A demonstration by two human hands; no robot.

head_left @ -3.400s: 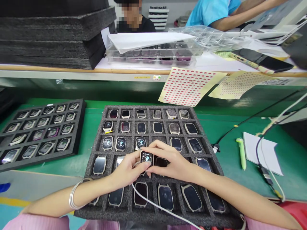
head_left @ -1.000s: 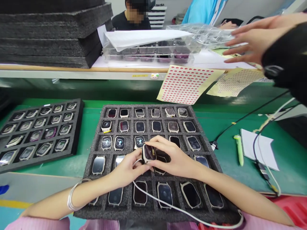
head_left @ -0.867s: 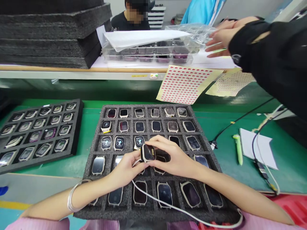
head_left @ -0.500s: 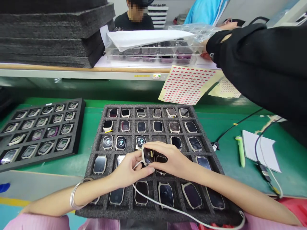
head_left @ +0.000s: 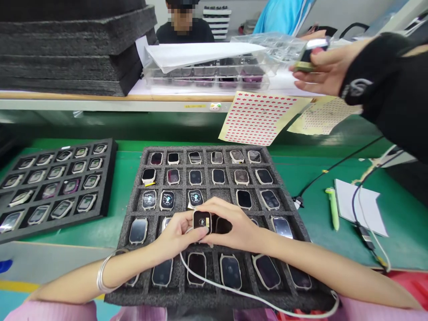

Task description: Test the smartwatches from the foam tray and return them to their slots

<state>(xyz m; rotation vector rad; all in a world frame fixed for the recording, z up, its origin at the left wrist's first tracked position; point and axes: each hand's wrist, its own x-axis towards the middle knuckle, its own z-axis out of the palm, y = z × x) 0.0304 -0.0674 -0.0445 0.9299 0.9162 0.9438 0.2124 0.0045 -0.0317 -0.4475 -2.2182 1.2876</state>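
A smartwatch without a strap, its dark screen facing me with a small pale sticker at one side, is between my two hands above the foam tray. My left hand grips the watch from the left, thumb on the lower screen. On the watch's right, my right hand has its fingertips at the top and lower edge. A white cable runs from my left hand down across the tray; its end behind the watch is hidden. Several watches lie in the compartments, a few with lit faces.
Left is a second foam tray of watches. A green pen, white paper and black cable lie right. Above, the shelf holds stacked foam and clear trays. A co-worker's hand holds a small device there.
The watch has turned more squarely toward me and shifted slightly left, with my left thumb now on its screen. The co-worker's arm has drawn back right, showing a small device in hand.
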